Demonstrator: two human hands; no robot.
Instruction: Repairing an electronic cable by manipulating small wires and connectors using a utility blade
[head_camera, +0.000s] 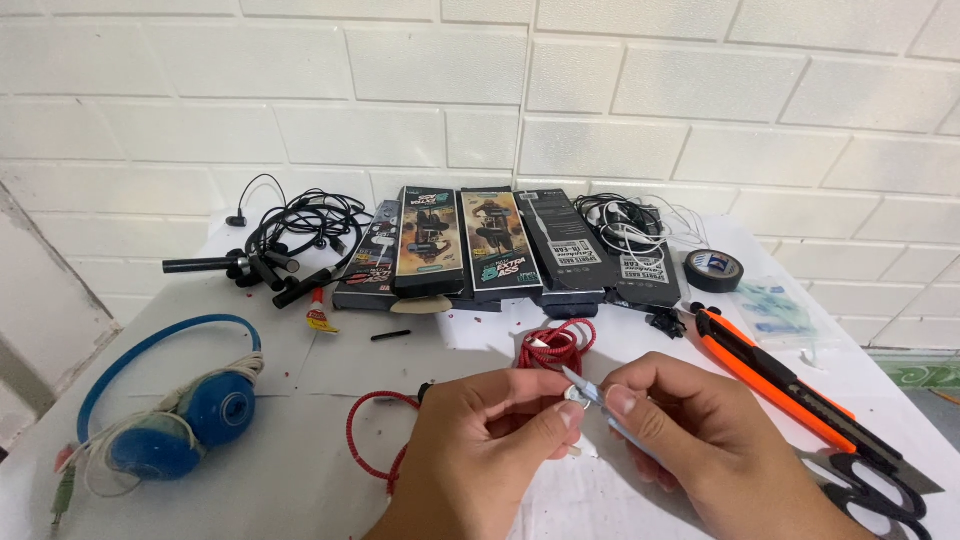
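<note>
The left hand (490, 425) pinches a small plug of the red cable (553, 345) while the right hand (690, 425) grips a thin blade (583, 388), which should press lightly, away from fingers.

Small home repair bench for earphones, set against a white brick wall.
A white tabletop (300, 480) holds boxed earphones (500, 245), tangled black cables (300, 225), blue headphones (190, 420), black tape (713, 270), an orange utility knife (775, 375) and scissors (880, 490).
</note>
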